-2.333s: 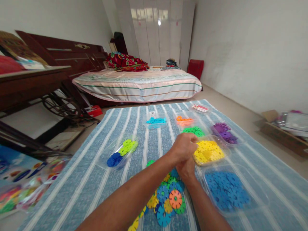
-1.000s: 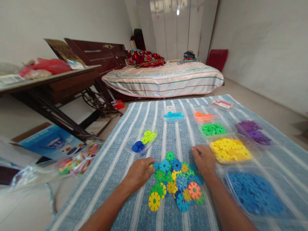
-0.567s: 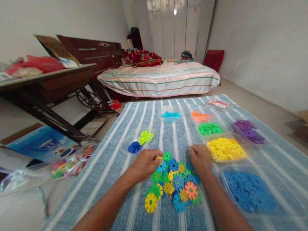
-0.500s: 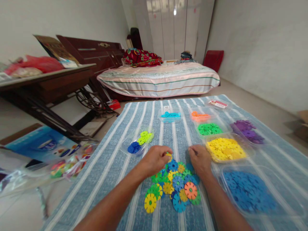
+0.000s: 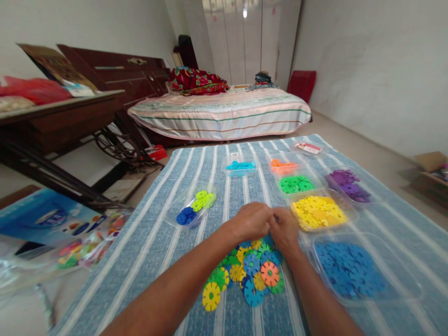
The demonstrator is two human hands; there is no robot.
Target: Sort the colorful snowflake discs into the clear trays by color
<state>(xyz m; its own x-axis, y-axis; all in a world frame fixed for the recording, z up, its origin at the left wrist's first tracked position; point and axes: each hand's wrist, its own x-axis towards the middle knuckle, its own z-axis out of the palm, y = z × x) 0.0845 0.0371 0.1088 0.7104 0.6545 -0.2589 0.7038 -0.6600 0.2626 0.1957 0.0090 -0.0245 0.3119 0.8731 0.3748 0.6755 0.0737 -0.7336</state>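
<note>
My left hand point(image 5: 250, 221) and my right hand point(image 5: 285, 231) meet fingertip to fingertip just above a loose pile of mixed-colour plastic snowflake discs point(image 5: 250, 275) on a blue striped cloth point(image 5: 157, 242). Both hands have their fingers curled and pinched together. What sits between them is hidden. A clear tray of yellow discs point(image 5: 318, 212) lies right beside my right hand. A tray of blue discs point(image 5: 350, 268) lies nearer, on the right.
More trays hold green discs point(image 5: 296, 184), purple discs point(image 5: 345, 184), orange discs point(image 5: 282, 165), cyan discs point(image 5: 240, 165) and lime with dark blue discs point(image 5: 192, 210). A bag of pieces point(image 5: 80, 247) lies off the cloth at left. A wooden table point(image 5: 52, 116) and a bed point(image 5: 217, 114) stand beyond.
My left hand pinched a yellow disc from the pile's left edge and carried it right to meet my right hand. The right hand stayed near the yellow tray.
</note>
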